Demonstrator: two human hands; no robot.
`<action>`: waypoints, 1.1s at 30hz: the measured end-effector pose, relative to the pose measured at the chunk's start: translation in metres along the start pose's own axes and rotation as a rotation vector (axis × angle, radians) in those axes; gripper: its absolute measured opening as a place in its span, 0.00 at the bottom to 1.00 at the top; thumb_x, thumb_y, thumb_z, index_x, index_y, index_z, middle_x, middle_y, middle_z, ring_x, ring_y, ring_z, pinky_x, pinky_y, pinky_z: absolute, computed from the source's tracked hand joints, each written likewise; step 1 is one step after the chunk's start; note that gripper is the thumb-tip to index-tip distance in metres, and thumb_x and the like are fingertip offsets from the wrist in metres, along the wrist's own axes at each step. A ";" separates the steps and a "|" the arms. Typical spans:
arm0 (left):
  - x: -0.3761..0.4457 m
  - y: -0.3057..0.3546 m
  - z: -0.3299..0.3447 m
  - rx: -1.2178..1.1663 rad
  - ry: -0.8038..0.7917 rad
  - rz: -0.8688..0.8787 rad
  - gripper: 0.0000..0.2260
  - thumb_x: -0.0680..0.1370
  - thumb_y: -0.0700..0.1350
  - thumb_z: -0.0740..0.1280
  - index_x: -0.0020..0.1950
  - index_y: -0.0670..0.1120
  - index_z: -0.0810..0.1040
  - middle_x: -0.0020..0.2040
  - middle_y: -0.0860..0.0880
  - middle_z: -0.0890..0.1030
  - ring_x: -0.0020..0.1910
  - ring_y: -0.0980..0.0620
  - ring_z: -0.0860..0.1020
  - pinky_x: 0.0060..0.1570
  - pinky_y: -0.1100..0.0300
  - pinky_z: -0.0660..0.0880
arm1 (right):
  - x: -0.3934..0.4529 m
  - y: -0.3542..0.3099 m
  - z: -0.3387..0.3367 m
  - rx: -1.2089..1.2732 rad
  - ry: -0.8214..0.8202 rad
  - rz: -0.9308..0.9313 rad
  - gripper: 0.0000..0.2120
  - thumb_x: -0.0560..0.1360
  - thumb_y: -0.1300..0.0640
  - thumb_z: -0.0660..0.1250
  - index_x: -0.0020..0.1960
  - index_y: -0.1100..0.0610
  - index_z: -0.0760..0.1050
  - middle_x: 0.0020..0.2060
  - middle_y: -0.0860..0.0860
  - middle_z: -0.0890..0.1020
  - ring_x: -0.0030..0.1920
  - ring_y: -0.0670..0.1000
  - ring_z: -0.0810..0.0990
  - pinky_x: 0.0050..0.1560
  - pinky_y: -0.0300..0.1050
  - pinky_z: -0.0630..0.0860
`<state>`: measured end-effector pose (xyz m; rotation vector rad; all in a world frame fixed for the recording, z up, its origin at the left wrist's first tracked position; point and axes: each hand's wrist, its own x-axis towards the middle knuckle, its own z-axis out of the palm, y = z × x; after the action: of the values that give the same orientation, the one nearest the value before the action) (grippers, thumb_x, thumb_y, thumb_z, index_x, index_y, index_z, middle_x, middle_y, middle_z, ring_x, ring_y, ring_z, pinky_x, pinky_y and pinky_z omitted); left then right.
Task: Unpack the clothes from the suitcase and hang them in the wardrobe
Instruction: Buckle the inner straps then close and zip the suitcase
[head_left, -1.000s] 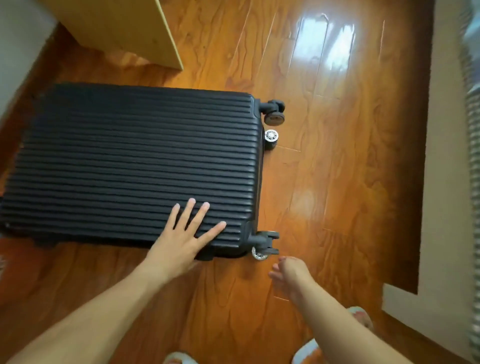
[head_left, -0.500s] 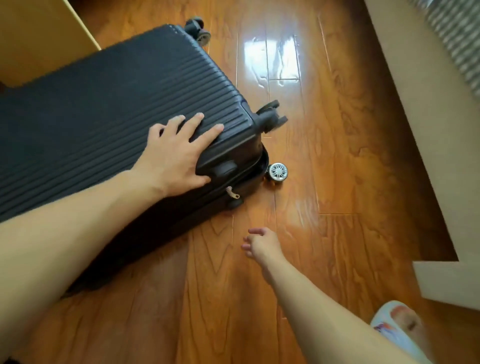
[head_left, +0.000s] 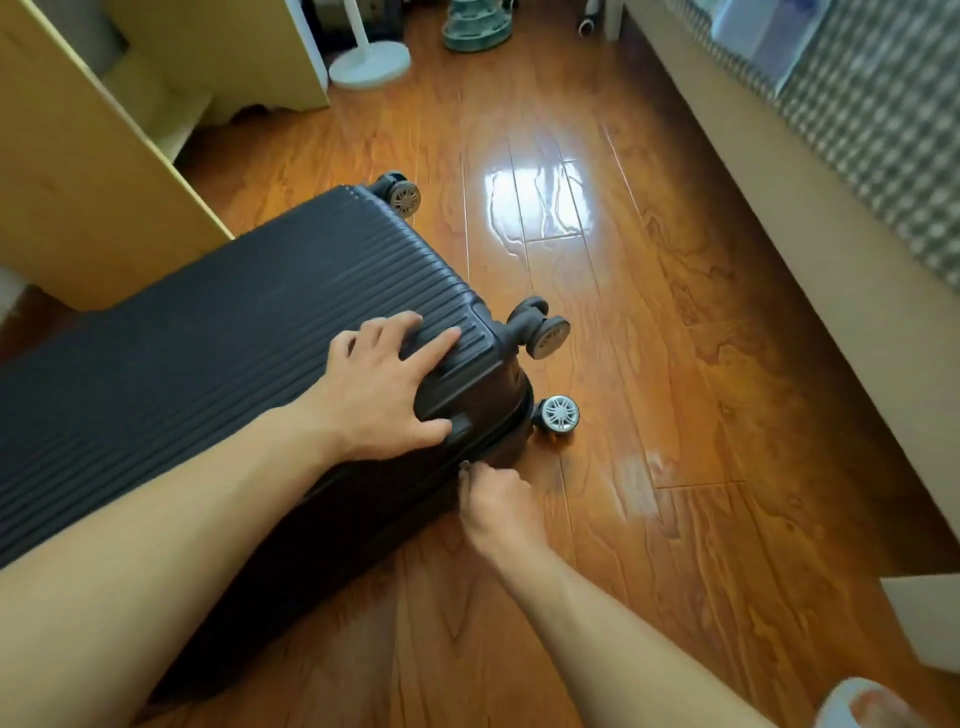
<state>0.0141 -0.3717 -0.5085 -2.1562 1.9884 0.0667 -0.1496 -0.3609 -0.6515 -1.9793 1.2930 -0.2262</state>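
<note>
suitcase (head_left: 218, 364): shut, flat on floor (head_left: 649, 415), beside wardrobe (head_left: 78, 197) | left hand (head_left: 384, 389): fingers spread flat on lid near wheeled corner, holding nothing | right hand (head_left: 498, 506): fingers pinching zipper pull (head_left: 464, 466) at the side seam

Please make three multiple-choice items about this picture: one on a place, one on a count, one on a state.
1. Where does the left hand rest?
A. on the floor
B. on the suitcase shell, near its wheel end
C. on the fan base

2. How many suitcase wheels show?
A. one
B. five
C. three

3. What is the suitcase's state?
A. closed, lying flat
B. wide open
C. standing upright

Answers: 1 B, its fingers are spread on the ribbed shell; 2 C, three wheels are visible; 3 A, the right hand pinches the zipper pull at the closed seam.
</note>
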 end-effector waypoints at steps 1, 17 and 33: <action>0.016 0.004 -0.007 -0.003 -0.014 0.057 0.45 0.71 0.75 0.60 0.81 0.63 0.43 0.82 0.48 0.48 0.80 0.44 0.48 0.78 0.42 0.49 | 0.000 0.003 -0.009 -0.144 -0.010 -0.117 0.15 0.84 0.51 0.51 0.55 0.55 0.75 0.49 0.57 0.83 0.50 0.63 0.81 0.45 0.53 0.74; -0.006 0.062 -0.035 0.036 -0.046 0.472 0.30 0.71 0.71 0.62 0.64 0.52 0.75 0.65 0.55 0.75 0.73 0.49 0.66 0.79 0.47 0.50 | 0.057 0.112 -0.116 -0.432 0.010 -0.790 0.13 0.67 0.64 0.74 0.48 0.52 0.76 0.37 0.49 0.79 0.33 0.53 0.79 0.29 0.42 0.70; -0.150 0.099 -0.007 -0.785 -0.443 0.969 0.22 0.87 0.43 0.45 0.73 0.58 0.71 0.73 0.63 0.71 0.74 0.65 0.64 0.77 0.64 0.55 | 0.066 0.103 -0.151 -0.577 -0.202 -0.832 0.06 0.70 0.61 0.72 0.44 0.56 0.77 0.34 0.51 0.79 0.29 0.56 0.78 0.27 0.42 0.59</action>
<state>-0.0982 -0.2328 -0.4878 -0.9982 2.7087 1.5013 -0.2693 -0.5126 -0.6296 -2.8683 0.3497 -0.0340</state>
